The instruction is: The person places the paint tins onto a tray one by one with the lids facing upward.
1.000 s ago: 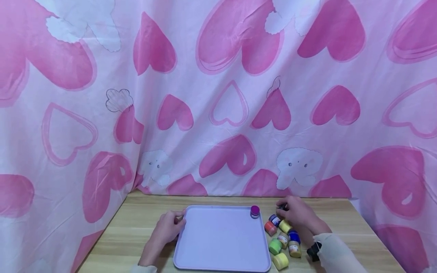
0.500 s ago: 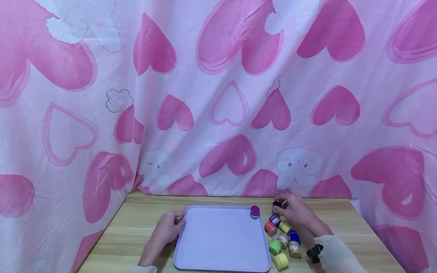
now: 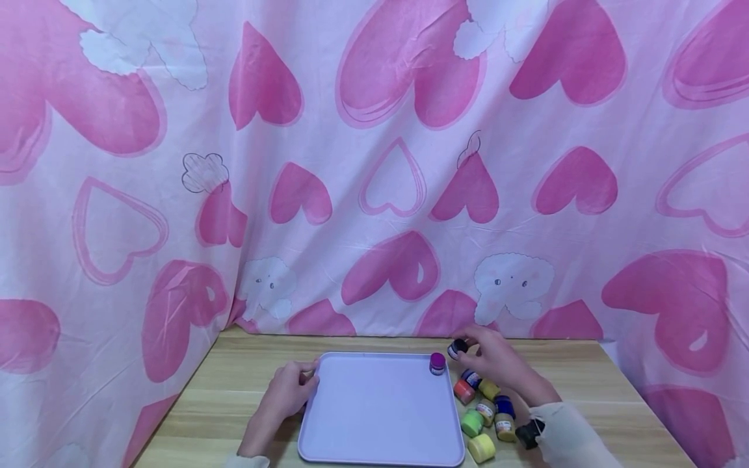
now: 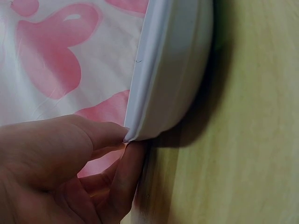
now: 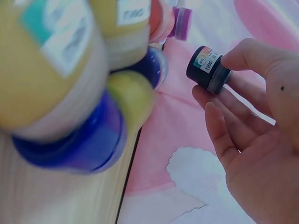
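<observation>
My right hand pinches a small black paint jar between thumb and fingers. It holds the jar just beyond the tray's far right corner; in the right wrist view the black jar is tilted and its label shows. My left hand pinches the rim of the pale lilac tray, thumb above and a finger below. A jar with a magenta lid stands upright in the tray's far right corner, close to the black jar.
Right of the tray lies a cluster of paint jars, among them an orange jar, a green jar, a yellow jar and a blue jar. A heart-patterned pink curtain hangs behind the wooden table.
My right hand has moved left with the black jar, from beyond the jar cluster to near the tray's far right corner. My left hand has stayed at the tray's left edge.
</observation>
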### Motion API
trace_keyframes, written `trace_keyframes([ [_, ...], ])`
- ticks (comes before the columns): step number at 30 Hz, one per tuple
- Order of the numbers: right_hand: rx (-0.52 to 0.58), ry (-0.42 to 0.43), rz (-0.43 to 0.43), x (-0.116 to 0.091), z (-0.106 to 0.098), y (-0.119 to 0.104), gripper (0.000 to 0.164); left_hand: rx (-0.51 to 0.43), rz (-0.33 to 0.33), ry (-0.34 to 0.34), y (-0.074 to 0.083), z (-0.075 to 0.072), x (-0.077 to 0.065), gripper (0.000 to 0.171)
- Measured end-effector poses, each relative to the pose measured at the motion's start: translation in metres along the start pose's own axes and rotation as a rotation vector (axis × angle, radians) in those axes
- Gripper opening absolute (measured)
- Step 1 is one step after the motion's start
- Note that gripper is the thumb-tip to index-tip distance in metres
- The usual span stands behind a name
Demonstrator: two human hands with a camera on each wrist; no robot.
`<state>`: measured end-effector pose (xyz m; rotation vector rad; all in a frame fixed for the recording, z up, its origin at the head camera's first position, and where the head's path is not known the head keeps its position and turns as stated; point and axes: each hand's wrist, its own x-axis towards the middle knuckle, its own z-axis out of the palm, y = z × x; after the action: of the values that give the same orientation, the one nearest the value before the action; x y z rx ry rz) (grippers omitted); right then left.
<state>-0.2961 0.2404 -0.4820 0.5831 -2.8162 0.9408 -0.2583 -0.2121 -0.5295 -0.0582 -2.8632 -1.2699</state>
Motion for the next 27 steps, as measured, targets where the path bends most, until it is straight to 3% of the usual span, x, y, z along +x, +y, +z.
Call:
trace_keyframes([
  [5,0.003,0.004,-0.076,0.003,0.003,-0.008,0.03,0.005,0.007,0.004,0.0,0.0,0.0,0.042],
  [27,0.065,-0.111,-0.111,0.02,0.035,-0.032,0.034,0.033,0.03,0.041,-0.002,0.003,0.001,0.04],
])
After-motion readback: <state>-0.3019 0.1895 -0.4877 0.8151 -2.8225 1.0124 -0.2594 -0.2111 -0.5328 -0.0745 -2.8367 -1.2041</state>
